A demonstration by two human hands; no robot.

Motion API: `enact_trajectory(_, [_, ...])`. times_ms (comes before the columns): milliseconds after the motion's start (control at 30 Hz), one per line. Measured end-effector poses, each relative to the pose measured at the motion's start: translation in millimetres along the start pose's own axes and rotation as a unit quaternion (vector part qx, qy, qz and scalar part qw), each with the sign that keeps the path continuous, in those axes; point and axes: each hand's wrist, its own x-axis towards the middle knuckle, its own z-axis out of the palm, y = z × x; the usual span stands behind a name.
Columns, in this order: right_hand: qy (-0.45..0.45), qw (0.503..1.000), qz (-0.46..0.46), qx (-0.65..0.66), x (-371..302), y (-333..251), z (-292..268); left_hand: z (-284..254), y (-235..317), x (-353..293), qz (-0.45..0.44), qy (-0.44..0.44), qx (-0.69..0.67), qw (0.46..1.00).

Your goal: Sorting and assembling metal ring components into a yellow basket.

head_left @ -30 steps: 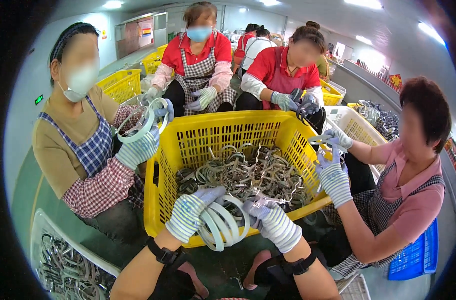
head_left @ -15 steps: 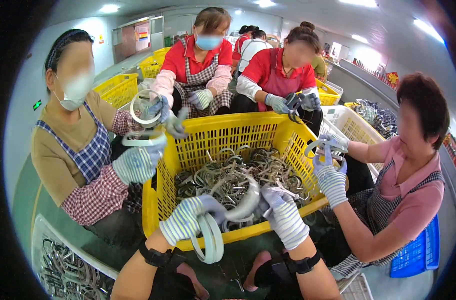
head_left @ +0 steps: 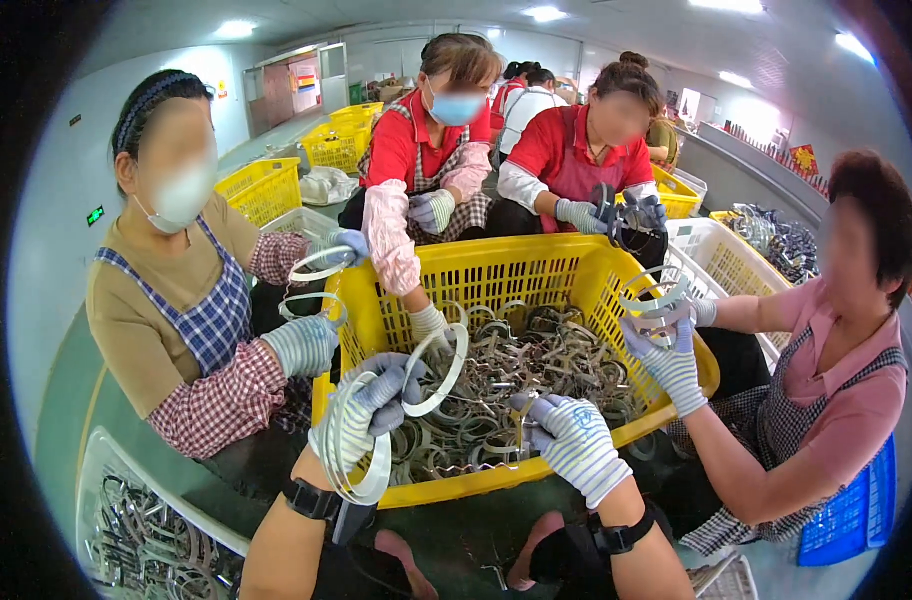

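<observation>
My left fingers (head_left: 388, 388) alone now clamp the white bands (head_left: 376, 474); my right fingers (head_left: 542, 412), drawn clear, pinch a thin metallic strip (head_left: 525, 424) over the yellow basket (head_left: 466, 487) as a co-worker's glove (head_left: 428, 323) arrives beyond.

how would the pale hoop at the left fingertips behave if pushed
The pale hoop is probably stiff, holding its curve at the left hand. Its slim band suggests lightness, and on edge its rounded outline might let it roll.
</observation>
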Motion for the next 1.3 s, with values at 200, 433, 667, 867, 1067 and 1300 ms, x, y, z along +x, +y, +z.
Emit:
enact_trajectory(200, [-0.052,0.997,0.036,-0.039,1,-3,-10,8,3,-3,-0.03,-0.044,0.065,0.996])
enact_trajectory(433, [-0.024,0.997,0.075,0.022,-2,2,-9,13,-3,-2,-0.001,-0.125,0.229,0.966])
enact_trajectory(667, [0.035,0.991,0.123,0.036,-9,14,-16,20,-7,2,0.023,-0.094,0.333,0.938])
enact_trajectory(867, [0.062,0.984,0.164,-0.001,-4,10,-16,26,-9,4,0.011,-0.129,0.367,0.921])
enact_trajectory(1067, [0.057,0.984,0.15,0.08,-6,9,9,35,-26,2,0.195,-0.176,0.453,0.852])
enact_trajectory(1300, [-0.156,0.708,0.273,0.633,-5,-26,-20,13,-33,11,0.158,0.029,0.305,0.939])
